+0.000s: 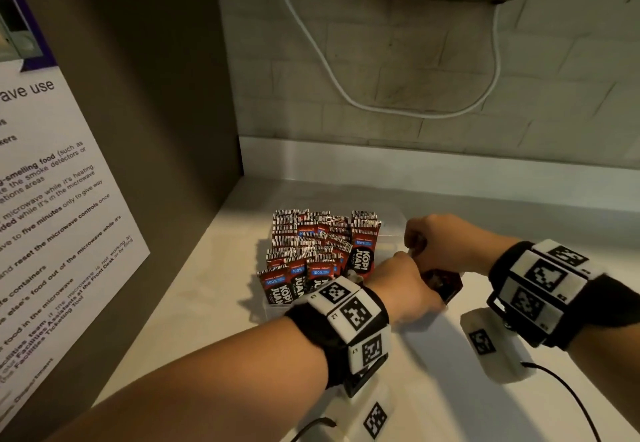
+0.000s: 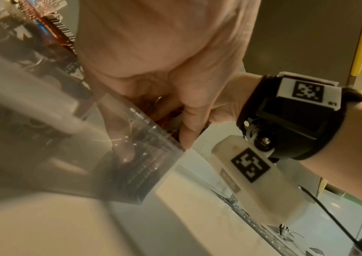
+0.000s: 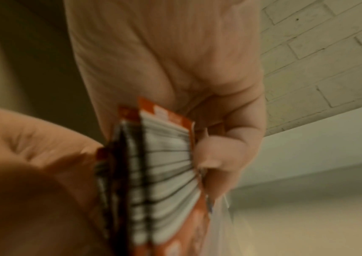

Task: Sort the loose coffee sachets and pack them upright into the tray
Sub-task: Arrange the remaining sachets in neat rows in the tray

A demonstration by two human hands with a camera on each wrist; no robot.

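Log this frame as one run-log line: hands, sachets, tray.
left hand: on sachet bundle | right hand: gripping sachet bundle | tray: clear, mostly packed upright, right side open | step: bundle not yet inserted

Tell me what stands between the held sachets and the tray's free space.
Nothing visible. The right hand grips the sachets just above the tray, right of the packed rows; the left hand steadies them.

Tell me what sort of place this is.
Probably a shared office pantry: a microwave-use notice citing facilities staff, a clear tray of instant-coffee sachets on a pale counter, brick-tiled wall behind.
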